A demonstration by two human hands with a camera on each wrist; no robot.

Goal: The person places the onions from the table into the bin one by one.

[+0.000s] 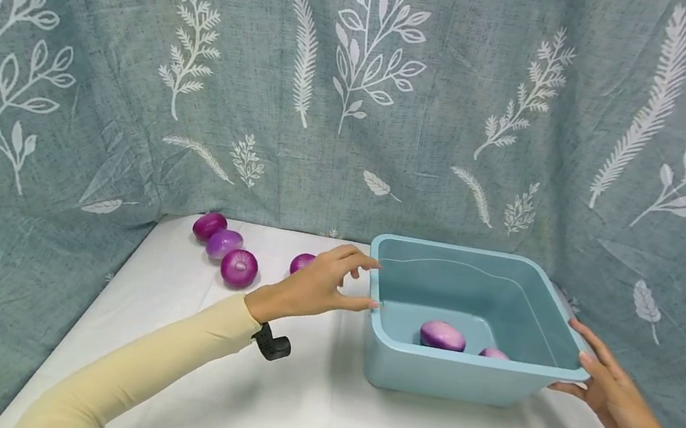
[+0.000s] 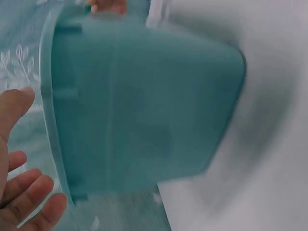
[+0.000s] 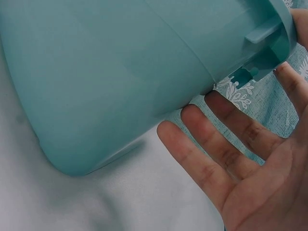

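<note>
A light blue plastic tub (image 1: 442, 373) stands on the white table. Two purple onions lie inside it, one larger to the eye (image 1: 442, 335) and another partly hidden onion (image 1: 494, 353) behind the front wall. My left hand (image 1: 322, 281) is at the tub's left rim, thumb and fingers parted; the left wrist view shows a small gap between thumb and rim. At the right end, my right hand (image 1: 617, 403) touches the tub, its thumb at the rim. In the right wrist view its spread, fairly straight fingers (image 3: 207, 144) meet the outer wall.
Three purple onions, the nearest onion (image 1: 239, 269) showing its root end, lie in a row at the table's back left. One more onion (image 1: 302, 262) is partly hidden behind my left hand. A leaf-patterned grey-green cloth (image 1: 297, 163) hangs behind the white table (image 1: 287, 413).
</note>
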